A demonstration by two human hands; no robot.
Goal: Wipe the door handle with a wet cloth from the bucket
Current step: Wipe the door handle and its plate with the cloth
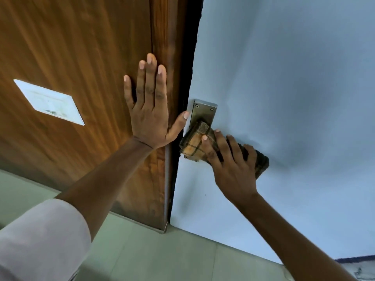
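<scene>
A steel handle plate (pixel 204 112) is screwed to the pale blue door (pixel 294 98) near its left edge. A brown checked cloth (pixel 194 142) is wrapped over the lever, which is hidden beneath it. My right hand (pixel 231 165) grips that cloth around the handle, fingers curled over it. My left hand (pixel 150 106) lies flat with fingers spread on the wooden panel (pixel 81 47) beside the door, thumb reaching toward the plate. No bucket is in view.
A white rectangular label (pixel 49 102) is stuck on the wooden panel at the left. A dark gap (pixel 188 67) runs between the panel and the blue door. Pale green floor tiles (pixel 152 256) lie below.
</scene>
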